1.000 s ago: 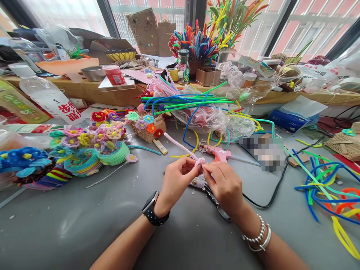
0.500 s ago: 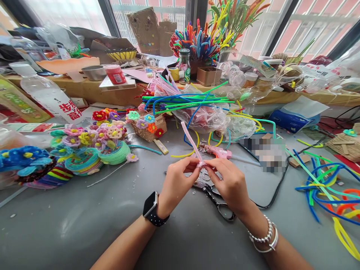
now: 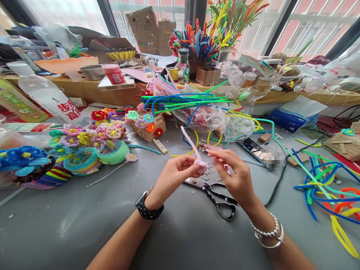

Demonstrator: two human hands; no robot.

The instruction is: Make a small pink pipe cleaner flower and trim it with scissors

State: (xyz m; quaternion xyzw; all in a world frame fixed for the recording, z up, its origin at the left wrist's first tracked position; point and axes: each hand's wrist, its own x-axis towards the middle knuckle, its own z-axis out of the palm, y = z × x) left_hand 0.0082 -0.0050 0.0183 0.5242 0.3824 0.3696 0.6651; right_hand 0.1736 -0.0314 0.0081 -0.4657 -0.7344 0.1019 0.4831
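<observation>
My left hand (image 3: 177, 173) pinches a pale pink pipe cleaner (image 3: 190, 140), which is looped into a small flower shape at its lower end. Its straight tail points up and to the left. Just right of the loops is my right hand (image 3: 234, 168), its fingers loosely bent and a little apart, with nothing visible in them. Black-handled scissors (image 3: 222, 202) lie on the grey table below both hands. Behind my right fingers a pink glue gun (image 3: 209, 147) is mostly hidden.
Pipe-cleaner flowers in a green pot (image 3: 114, 153) and a woven basket (image 3: 149, 129) stand left. Bundled green and blue pipe cleaners (image 3: 185, 102) lie ahead on plastic bags. At right are a phone (image 3: 251, 150), a black cable (image 3: 277, 187) and tangled pipe cleaners (image 3: 323, 180).
My right hand has let go of the pink pipe cleaner and moved slightly right. The looped flower end now shows in my left hand, and more of the scissors is uncovered.
</observation>
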